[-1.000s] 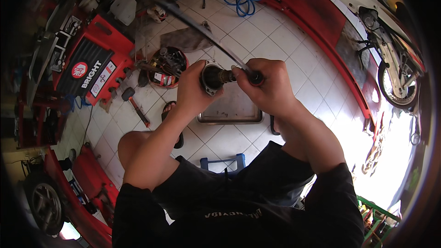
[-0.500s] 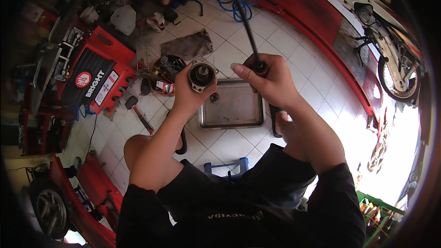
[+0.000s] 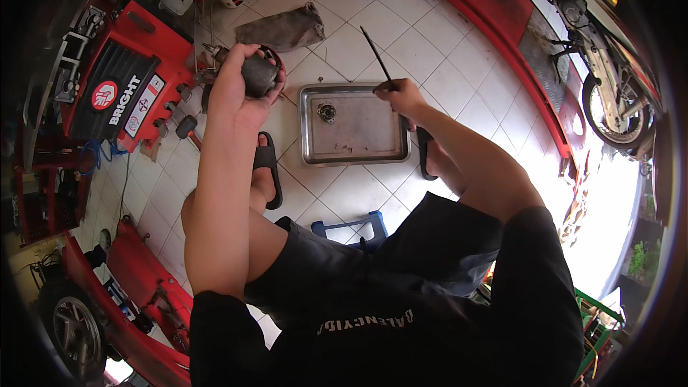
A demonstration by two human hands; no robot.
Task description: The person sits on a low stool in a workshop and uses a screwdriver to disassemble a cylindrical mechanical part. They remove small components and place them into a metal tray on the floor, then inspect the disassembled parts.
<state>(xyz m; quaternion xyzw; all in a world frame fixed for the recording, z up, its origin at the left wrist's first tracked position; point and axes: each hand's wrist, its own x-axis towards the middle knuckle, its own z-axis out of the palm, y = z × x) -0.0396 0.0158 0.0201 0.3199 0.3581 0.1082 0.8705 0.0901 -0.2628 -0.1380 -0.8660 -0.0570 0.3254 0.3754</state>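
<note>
My left hand [image 3: 240,89] is raised at the left with its fingers wrapped round a dark, rounded metal housing [image 3: 259,76]. The housing's smooth, dull side faces up, and part of it is hidden by my fingers. Over the right end of a shallow metal tray [image 3: 307,149], my right hand [image 3: 403,97] is closed on a screwdriver [image 3: 375,51]. Its long dark shaft points up and to the left, while the handle is hidden in my grip. A small round metal part [image 3: 326,112] lies inside the tray at the left, with small dark bits near the front.
A grey cloth [image 3: 282,27] lies on the tiled floor beyond the tray. At the left stand a red machine [image 3: 122,79] and a mallet [image 3: 187,127]. A blue stool [image 3: 373,223] is between my legs. A motorcycle [image 3: 609,93] stands at the right behind a red platform edge [image 3: 494,54].
My left hand has moved left and turned the housing, so its shaft end no longer faces up. My right hand has lowered slightly, and the screwdriver's shaft now looks shorter. The view has shifted.
</note>
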